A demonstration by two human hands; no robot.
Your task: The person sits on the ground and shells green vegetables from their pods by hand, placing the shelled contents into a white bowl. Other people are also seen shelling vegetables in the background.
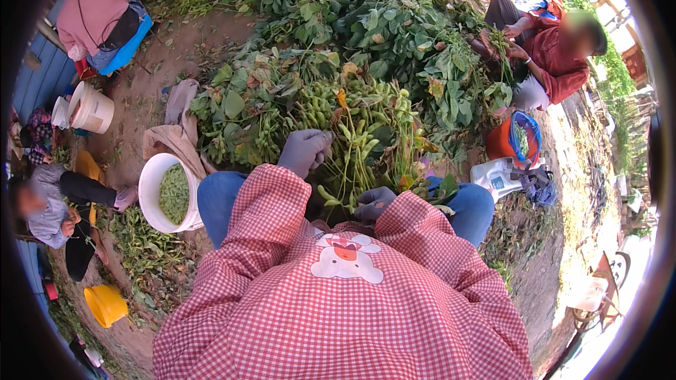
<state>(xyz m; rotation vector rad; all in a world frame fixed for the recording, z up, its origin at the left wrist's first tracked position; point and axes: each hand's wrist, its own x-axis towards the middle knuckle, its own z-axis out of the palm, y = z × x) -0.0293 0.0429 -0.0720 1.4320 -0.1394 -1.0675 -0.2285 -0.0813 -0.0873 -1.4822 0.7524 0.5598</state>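
My left hand (307, 152), in a grey glove, is raised in front of the pile with its fingers curled at the edge of some green pods; whether a pod is between its fingertips is unclear. Lower and to the right, my right hand (374, 203), gloved too, is closed around the lower stems of a bunch of soybean plants (356, 142), whose pods hang between and above the hands. Behind the bunch lies a large heap of leafy soybean plants (401, 37). A white bucket (150, 190) partly filled with picked green pods (174, 195) stands by my left knee.
A beige cloth sack (168, 137) lies behind the bucket. At right stand a red bucket (498, 140) with a blue liner and a white bag (494, 177). One person sits at the upper right, others at left. White buckets (97, 108) and a yellow bucket (105, 306) are further left.
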